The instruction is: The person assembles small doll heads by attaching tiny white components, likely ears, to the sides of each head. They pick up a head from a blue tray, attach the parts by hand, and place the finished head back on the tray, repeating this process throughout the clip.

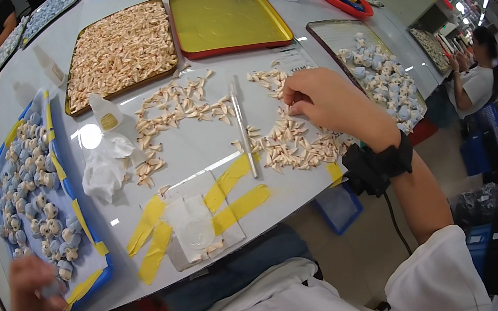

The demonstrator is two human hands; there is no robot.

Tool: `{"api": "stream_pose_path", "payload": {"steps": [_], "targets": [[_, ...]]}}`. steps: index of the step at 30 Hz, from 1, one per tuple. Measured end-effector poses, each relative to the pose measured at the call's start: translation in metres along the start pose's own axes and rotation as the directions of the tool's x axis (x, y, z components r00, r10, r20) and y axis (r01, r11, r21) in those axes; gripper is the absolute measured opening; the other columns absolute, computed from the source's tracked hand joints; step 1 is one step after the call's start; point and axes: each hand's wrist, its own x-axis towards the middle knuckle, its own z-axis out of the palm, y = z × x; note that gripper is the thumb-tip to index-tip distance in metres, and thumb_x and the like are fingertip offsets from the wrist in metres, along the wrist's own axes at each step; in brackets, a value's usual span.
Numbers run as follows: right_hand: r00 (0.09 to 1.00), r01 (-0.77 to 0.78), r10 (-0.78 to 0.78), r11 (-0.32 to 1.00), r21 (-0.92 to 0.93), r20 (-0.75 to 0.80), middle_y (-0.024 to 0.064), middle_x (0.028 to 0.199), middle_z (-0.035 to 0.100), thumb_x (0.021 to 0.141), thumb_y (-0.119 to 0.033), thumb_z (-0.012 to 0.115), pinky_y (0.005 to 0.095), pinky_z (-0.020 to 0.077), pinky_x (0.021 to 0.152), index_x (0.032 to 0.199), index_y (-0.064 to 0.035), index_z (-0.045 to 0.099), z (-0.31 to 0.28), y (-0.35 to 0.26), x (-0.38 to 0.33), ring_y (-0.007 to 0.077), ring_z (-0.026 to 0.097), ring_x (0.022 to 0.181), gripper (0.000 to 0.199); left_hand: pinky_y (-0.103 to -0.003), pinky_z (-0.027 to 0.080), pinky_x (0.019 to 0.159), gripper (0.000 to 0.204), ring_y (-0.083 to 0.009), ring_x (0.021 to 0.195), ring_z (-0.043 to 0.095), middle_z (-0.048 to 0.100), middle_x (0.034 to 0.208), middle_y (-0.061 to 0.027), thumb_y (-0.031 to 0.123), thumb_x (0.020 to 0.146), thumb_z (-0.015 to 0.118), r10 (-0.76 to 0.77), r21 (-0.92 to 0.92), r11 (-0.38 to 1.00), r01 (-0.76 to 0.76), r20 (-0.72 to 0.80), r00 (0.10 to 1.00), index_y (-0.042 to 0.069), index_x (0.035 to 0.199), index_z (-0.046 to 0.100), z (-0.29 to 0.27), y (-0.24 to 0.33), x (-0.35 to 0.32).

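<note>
At the lower left, my left hand (35, 300) is blurred, its fingers closed around a small blue-and-white piece (52, 288). It hovers by the near end of a blue tray (101, 262), where many similar rounded blue-and-white pieces (36, 184) lie. My right hand (325, 100) pinches thumb and fingers together above a scatter of small pointed cream pieces (300, 143); whatever is between its fingertips is hidden. A slim clear-and-silver rod, perhaps a pen (243, 130), lies beside that scatter. More cream pieces (181, 104) are spread left of the rod.
A tray full of cream pieces (119, 49) and a yellow tray (226, 17) stand at the back. Near the front edge, yellow tape (241, 208) surrounds a clear round dish (197, 232). Crumpled tissue (105, 169) lies near a squeeze bottle (103, 110). Another tray (334, 36) holds blue-and-white pieces.
</note>
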Motion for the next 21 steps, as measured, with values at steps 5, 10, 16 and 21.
{"api": "stream_pose_path", "payload": {"steps": [5,10,16,21], "targets": [[1.0,0.015,-0.016,1.0,0.019,0.018,0.0142,0.068,0.055,0.068,-0.01,0.06,0.0397,0.0415,0.061,0.071,-0.0016,0.054,-0.002,0.001,-0.001,0.0322,0.054,0.068,0.011,-0.023,0.044,0.06,0.025,-0.0175,0.074,0.054,0.047,0.095,-0.0115,0.018,0.072,0.071,-0.024,-0.429,0.903,0.013,-0.019,1.0,0.007,0.078,0.049,0.073,0.041,-0.033],[0.999,0.016,-0.013,0.998,0.066,-0.042,0.008,0.066,0.053,0.068,-0.009,0.059,0.0295,0.0414,0.057,0.07,0.0007,0.05,-0.004,-0.006,0.0,0.0181,0.051,0.062,0.013,-0.029,0.048,0.064,0.022,-0.0234,0.076,0.059,0.054,0.096,-0.0177,0.022,0.079,0.067,-0.009,-0.689,0.722,0.065,0.084,0.996,0.003,0.079,0.055,0.117,0.043,-0.041],[0.988,-0.035,0.062,0.983,0.181,-0.145,0.0036,0.07,0.055,0.07,-0.005,0.058,0.0224,0.0425,0.061,0.07,0.0008,0.049,-0.009,0.003,-0.014,0.0091,0.052,0.067,0.01,-0.034,0.051,0.073,0.02,-0.0251,0.088,0.059,0.054,0.099,-0.0172,-0.002,0.065,0.072,0.002,-0.86,0.502,0.09,0.105,0.994,-0.003,0.082,0.06,0.148,0.032,-0.038],[0.965,-0.053,0.158,0.901,0.431,-0.212,0.0035,0.08,0.06,0.077,-0.003,0.054,0.0217,0.0433,0.069,0.083,0.0022,0.058,-0.011,-0.019,-0.022,0.009,0.055,0.074,0.008,-0.033,0.053,0.069,0.024,-0.0265,0.084,0.061,0.053,0.102,-0.0203,-0.006,0.067,0.069,-0.034,-0.92,0.361,0.151,0.149,0.988,-0.005,0.088,0.058,0.148,0.028,-0.044]]}}
